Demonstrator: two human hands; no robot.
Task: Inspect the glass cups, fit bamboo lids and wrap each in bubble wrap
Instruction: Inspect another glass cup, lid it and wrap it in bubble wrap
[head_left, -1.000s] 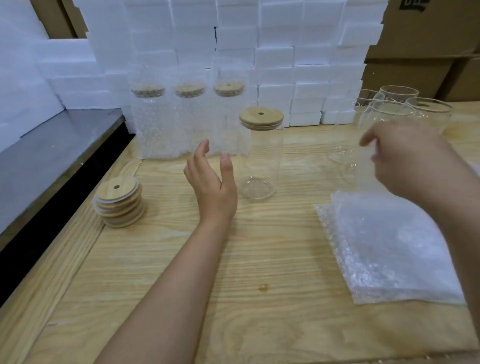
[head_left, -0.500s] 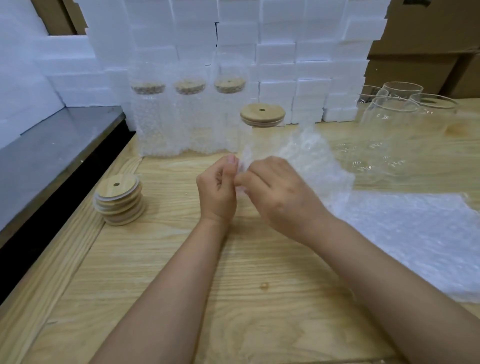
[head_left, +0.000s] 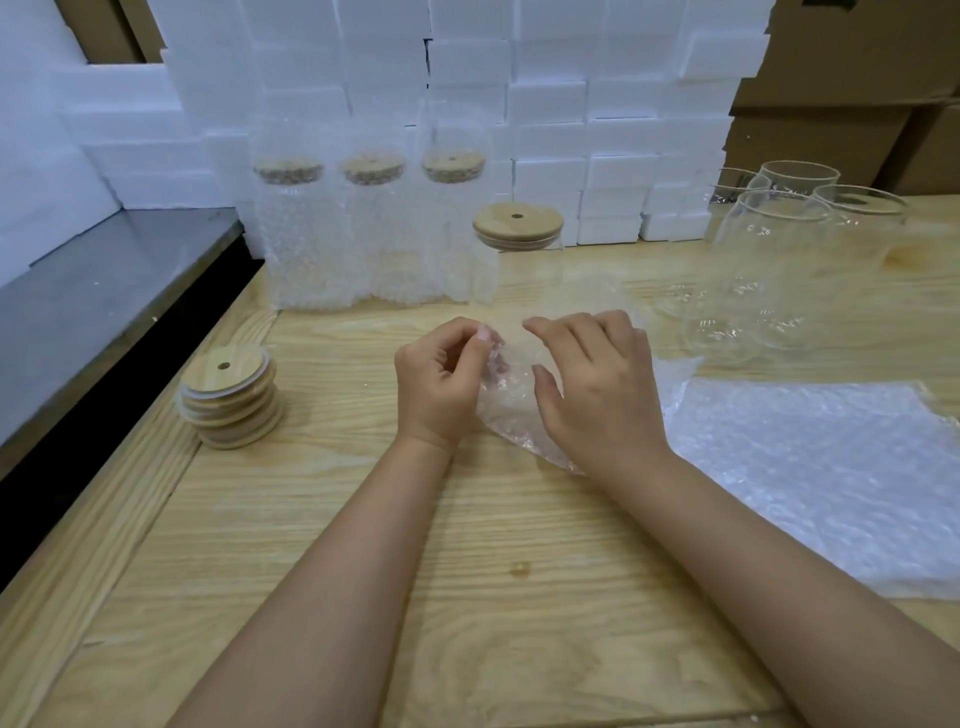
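Wooden table (head_left: 311, 519), foam blocks (head_left: 571, 104) stacked behind, and both hands meet at centre on a sheet (head_left: 511, 400) of bubble wrap. Left hand (head_left: 436, 384) pinches its edge between thumb and curled forefinger. Right hand (head_left: 597, 384) grips the other side, fingers bent over it. Just beyond stands the lidded cup (head_left: 518, 228), its glass body hard to make out behind the wrap. Three wrapped cups (head_left: 371, 234) line the back, bare cups (head_left: 769, 270) sit right, lids (head_left: 231, 400) are stacked left. Both forearms reach in from the near edge.
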